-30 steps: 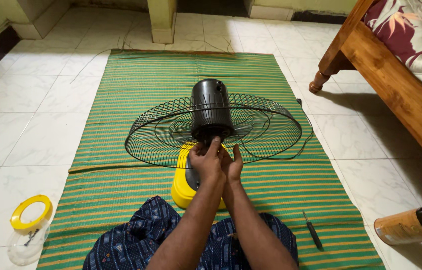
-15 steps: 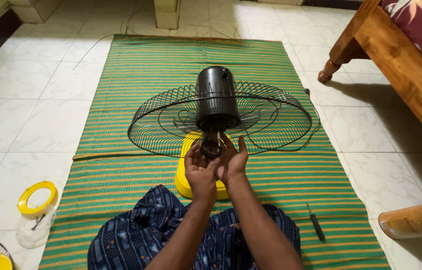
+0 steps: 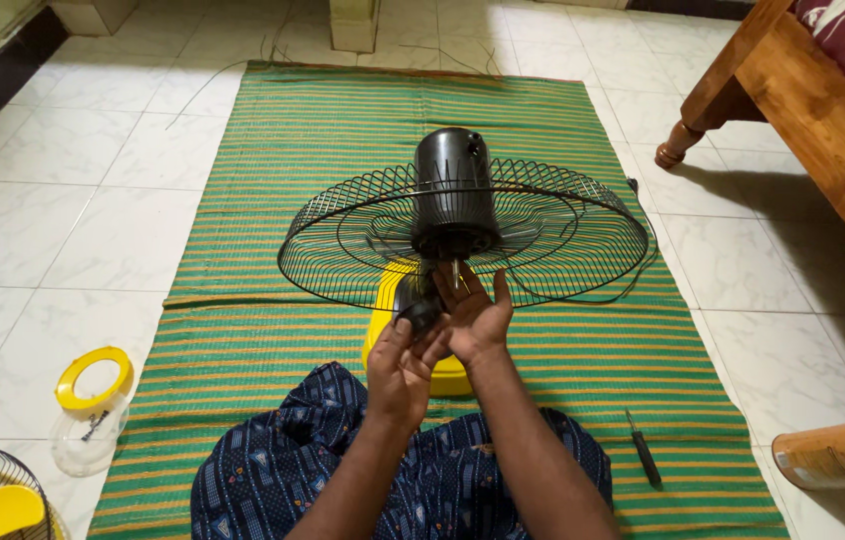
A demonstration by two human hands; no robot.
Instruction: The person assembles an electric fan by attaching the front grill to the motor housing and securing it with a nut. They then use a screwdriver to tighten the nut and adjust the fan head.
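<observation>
Left hand [image 3: 401, 370] raised over the lap, fingers curled round a small black part [image 3: 417, 314] at its tips; right hand [image 3: 475, 315] just beside it, palm up and spread, fingers loose, touching that same part from the far side without closing on it

Just above both, bare metal shaft [image 3: 456, 272] poking out of the black motor housing [image 3: 455, 195], with the round wire guard [image 3: 463, 235] ringed about the housing and lying nearly flat

Underneath, yellow fan base [image 3: 443, 372] resting on the green striped mat [image 3: 273, 190], mostly hidden behind the wrists

Further out: screwdriver [image 3: 645, 461] on the mat to the right, well apart from either hand; black cord [image 3: 643, 245] curling past the guard's far edge; yellow ring [image 3: 94, 379] and clear plastic piece [image 3: 86, 445] on the tiled floor [image 3: 33, 230] to the left; wooden bed frame [image 3: 823, 110] at upper right

Likely trouble: with only fingertips on the small part and the other palm slack, an easy slip into the lap or under the guard; also a tilting motor head, since neither hand steadies it, and a knuckle scraped on the shaft tip
</observation>
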